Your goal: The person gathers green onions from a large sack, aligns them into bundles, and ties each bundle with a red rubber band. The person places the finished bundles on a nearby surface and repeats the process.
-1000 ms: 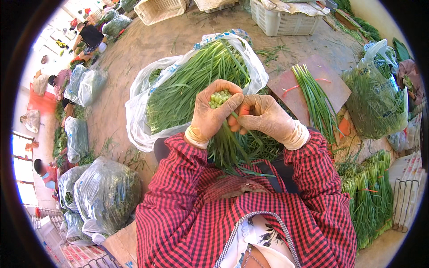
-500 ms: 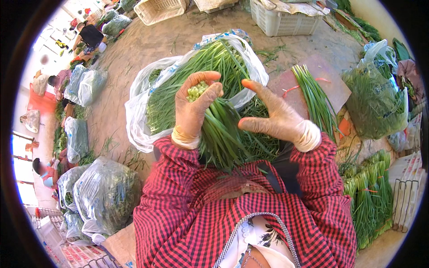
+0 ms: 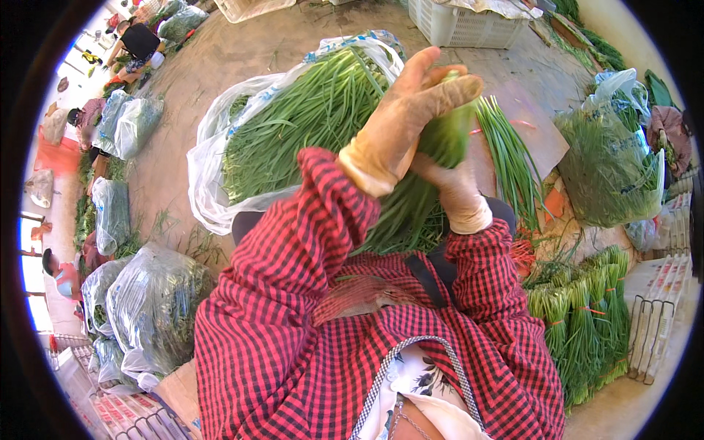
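1. A large open plastic bag [image 3: 207, 165], heaped with loose green stalks [image 3: 293, 132], is lying to the left of both hands.
2. A filled clear bag [image 3: 612, 165] is standing well to the right of the right hand.
3. Tied green bundles [image 3: 587, 315] are resting right of the right hand and closer to the body.
4. A flat board [image 3: 544, 136] is lying just right of the hands, bearing spread stalks [image 3: 506, 143].
5. The held bunch [image 3: 446, 139], partly blurred, is slanting between the hands, its leaves trailing bodyward.
6. The left hand [image 3: 414, 103] is clamping the bunch's upper part between thumb and fingers.
7. The right hand [image 3: 456, 187] is meeting the bunch below the left; its fingertips are hiding behind, so I cannot tell its grip.
8. A thin red tie [image 3: 524, 123] is lying on the board, right of the left hand.
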`<state>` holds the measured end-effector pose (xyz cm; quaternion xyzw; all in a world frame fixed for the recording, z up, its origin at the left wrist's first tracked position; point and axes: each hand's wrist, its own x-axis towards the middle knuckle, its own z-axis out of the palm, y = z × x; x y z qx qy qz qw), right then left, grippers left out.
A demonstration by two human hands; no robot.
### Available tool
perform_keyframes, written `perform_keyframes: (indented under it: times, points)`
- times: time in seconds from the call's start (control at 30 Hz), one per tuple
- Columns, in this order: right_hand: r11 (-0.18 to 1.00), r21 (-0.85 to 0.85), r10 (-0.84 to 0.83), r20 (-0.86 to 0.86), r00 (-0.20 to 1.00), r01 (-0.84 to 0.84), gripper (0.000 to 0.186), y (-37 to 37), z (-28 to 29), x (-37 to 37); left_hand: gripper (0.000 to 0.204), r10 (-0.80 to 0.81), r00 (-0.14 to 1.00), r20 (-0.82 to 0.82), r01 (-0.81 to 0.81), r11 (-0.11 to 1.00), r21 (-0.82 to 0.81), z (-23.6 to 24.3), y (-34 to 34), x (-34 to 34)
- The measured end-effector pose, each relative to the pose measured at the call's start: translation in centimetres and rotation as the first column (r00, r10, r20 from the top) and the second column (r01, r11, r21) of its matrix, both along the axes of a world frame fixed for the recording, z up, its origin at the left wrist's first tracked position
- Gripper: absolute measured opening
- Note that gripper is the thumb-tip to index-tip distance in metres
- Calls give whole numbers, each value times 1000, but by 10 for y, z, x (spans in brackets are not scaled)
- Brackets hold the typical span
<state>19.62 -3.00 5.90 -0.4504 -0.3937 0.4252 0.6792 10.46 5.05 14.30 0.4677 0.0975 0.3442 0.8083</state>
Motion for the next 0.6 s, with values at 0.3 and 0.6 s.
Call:
perform_keyframes:
  times: [0.3,0.6]
  points:
    - [859,180,-360,-454,815,480,56,-67,-12,143,60,-497,531,-687,687,727,5,-101,44,-4]
    - [805,23,-487,-545,682,593,52,-155,-41,275,53,-313,625,-716,290,944,-160,-134,61,-34]
